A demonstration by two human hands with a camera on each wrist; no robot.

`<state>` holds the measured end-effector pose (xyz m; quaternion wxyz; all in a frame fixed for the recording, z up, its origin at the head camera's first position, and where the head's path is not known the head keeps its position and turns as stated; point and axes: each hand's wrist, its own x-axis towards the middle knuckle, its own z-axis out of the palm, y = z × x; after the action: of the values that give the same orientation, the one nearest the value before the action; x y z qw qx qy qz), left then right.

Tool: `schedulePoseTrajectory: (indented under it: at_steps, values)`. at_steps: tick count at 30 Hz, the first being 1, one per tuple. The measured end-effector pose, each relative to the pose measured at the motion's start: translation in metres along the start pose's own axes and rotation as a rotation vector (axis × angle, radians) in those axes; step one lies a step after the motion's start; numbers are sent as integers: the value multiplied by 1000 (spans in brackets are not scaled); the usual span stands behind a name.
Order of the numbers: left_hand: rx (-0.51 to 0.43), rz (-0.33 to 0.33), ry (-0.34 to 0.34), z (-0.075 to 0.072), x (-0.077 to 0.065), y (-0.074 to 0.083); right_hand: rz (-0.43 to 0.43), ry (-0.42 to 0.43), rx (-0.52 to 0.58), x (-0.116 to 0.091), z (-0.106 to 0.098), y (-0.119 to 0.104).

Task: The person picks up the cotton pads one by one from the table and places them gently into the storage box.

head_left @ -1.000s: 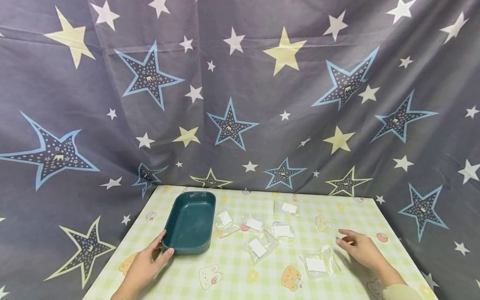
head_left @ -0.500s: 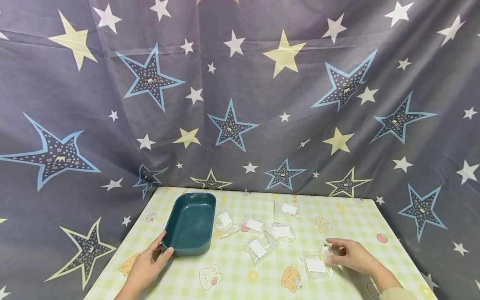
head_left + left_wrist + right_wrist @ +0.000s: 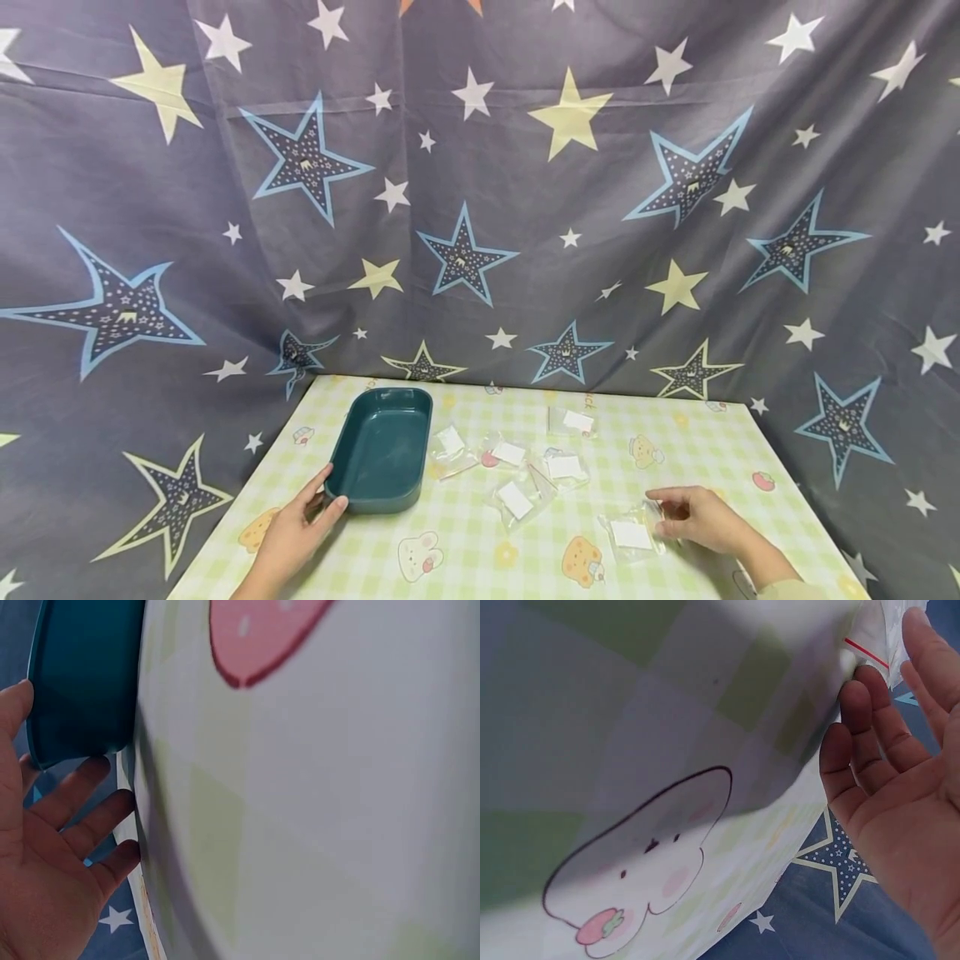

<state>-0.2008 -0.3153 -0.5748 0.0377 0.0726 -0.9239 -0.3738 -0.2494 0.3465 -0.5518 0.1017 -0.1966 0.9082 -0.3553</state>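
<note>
My left hand (image 3: pixel 291 533) holds the near left corner of a dark teal rectangular tray (image 3: pixel 382 450). In the left wrist view its thumb lies at the tray's rim and its fingers spread along the outer wall (image 3: pixel 86 682). My right hand (image 3: pixel 701 518) is at the right end of a small clear zip bag (image 3: pixel 632 535) with a white label. Thumb and forefinger stand apart around the bag's edge. The right wrist view shows the bag's red seal line (image 3: pixel 866 652) close to the fingertips, with the other fingers loosely bent.
Several similar labelled clear bags lie mid-table, among them one by the tray (image 3: pixel 450 442), one nearer me (image 3: pixel 515 498) and one at the back (image 3: pixel 576 420). A green checked cloth (image 3: pixel 465 550) covers the table. A grey star-patterned curtain (image 3: pixel 495 167) hangs behind.
My right hand has moved left and toward me, from beside the nearest bag to its right end. My left hand stays at the tray's corner.
</note>
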Motion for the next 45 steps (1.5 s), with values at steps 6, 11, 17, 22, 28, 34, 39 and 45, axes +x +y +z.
schedulePoseTrajectory:
  at_steps: [6, 11, 17, 22, 28, 34, 39, 45]
  values:
    - [-7, -7, -2, 0, 0, 0, 1, -15, 13, 0, 2, 1]
    - [-17, -10, -1, 1, 1, -2, 5, -19, 20, 0, 4, 2]
    - [-21, -18, -5, 1, 1, -4, 5, -34, 41, 0, 5, 4]
    - [-31, -41, -24, 1, 3, -5, 11, -37, 45, -1, 5, 3]
    - [-51, -63, -39, 1, 4, -6, 13, -34, 48, -2, 4, 2]
    - [-66, -73, -36, 1, 4, -4, 15, -34, 59, -1, 3, 2]
    - [-65, -79, -22, 2, 4, -3, 6, -42, 64, -1, 3, 5]
    - [-65, -89, -15, 3, 5, -4, -4, -49, 92, 0, 3, 6]
